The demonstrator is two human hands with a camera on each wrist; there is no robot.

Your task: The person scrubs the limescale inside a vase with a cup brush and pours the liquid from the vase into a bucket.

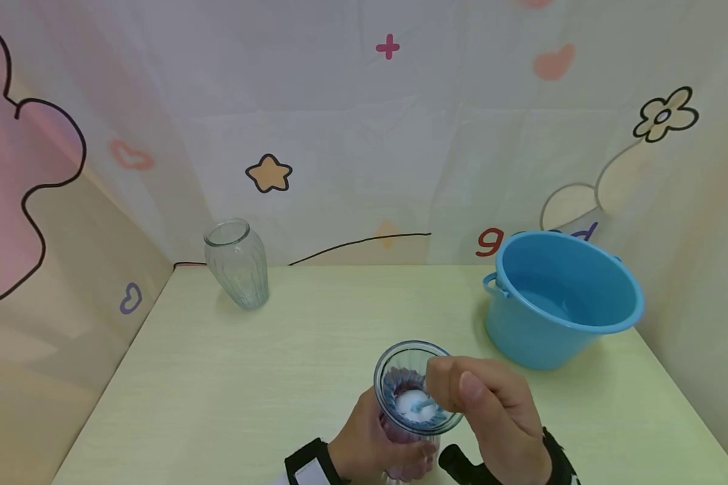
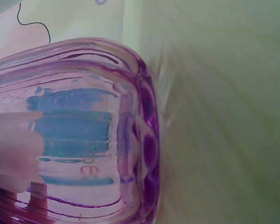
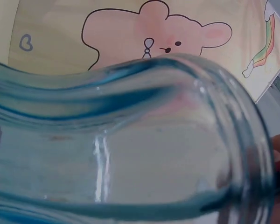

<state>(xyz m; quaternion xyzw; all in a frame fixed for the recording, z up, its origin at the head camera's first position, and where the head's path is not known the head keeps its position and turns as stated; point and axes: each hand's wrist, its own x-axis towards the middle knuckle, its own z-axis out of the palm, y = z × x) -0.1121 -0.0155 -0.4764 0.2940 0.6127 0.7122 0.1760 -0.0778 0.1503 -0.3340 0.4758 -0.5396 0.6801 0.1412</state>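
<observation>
My left hand (image 1: 373, 438) grips a clear glass vase (image 1: 400, 367) around its side, low in the middle of the head view. Its open mouth faces up toward me. Inside sits the round white head of what looks like a cup brush (image 1: 411, 405), with a thin blue handle. Curled over the rim, my right hand (image 1: 491, 407) holds that handle, whose upper end is hidden by the fingers. In the left wrist view the vase (image 2: 95, 86) looks purple-tinted. The right wrist view shows the vase's (image 3: 163, 158) wavy wall and thick rim close up.
A second clear glass vase (image 1: 245, 269) stands at the back left of the pale table (image 1: 218, 391). At the right is a light-blue bucket (image 1: 540, 337) with a side handle. A printed curtain (image 1: 340, 121) hangs behind and along the sides.
</observation>
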